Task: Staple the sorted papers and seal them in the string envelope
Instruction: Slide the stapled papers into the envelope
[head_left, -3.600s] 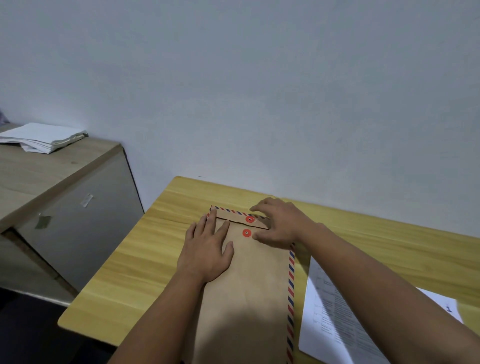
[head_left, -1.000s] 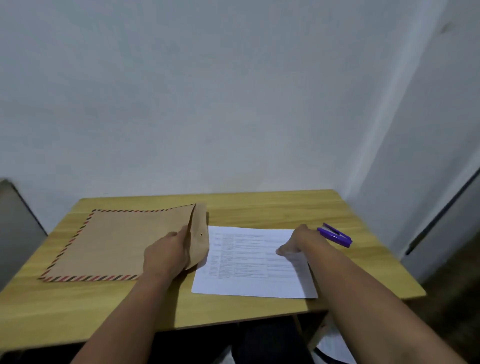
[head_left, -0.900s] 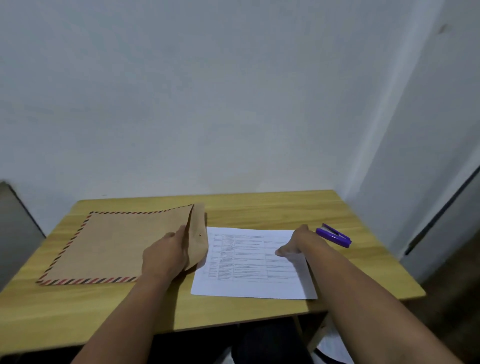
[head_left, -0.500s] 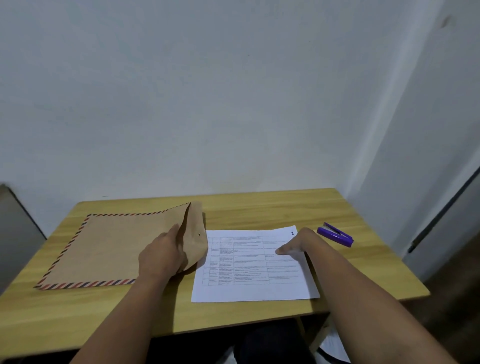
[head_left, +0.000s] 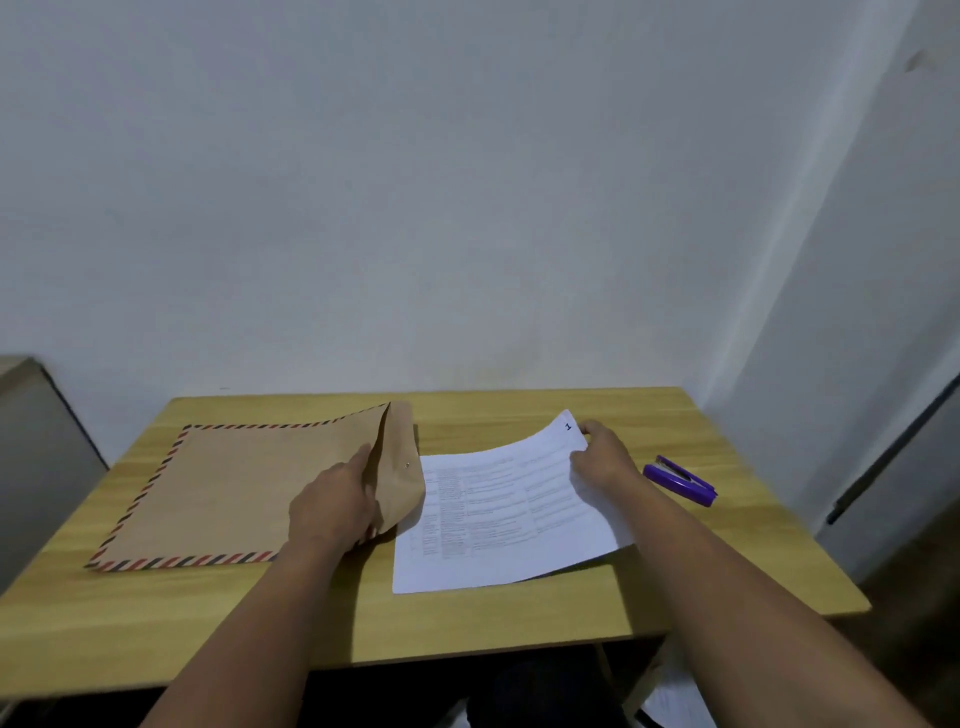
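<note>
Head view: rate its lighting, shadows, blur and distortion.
Head view: dim, even, bluish light; soft shadows under the left hand and the lifted papers; no glare on the wooden table; printed text too soft to read; wide-angle stretch at the forearms; purple stapler slightly soft.

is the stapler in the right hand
No, the purple stapler lies on the table beside the right hand, which grips the papers.
</note>
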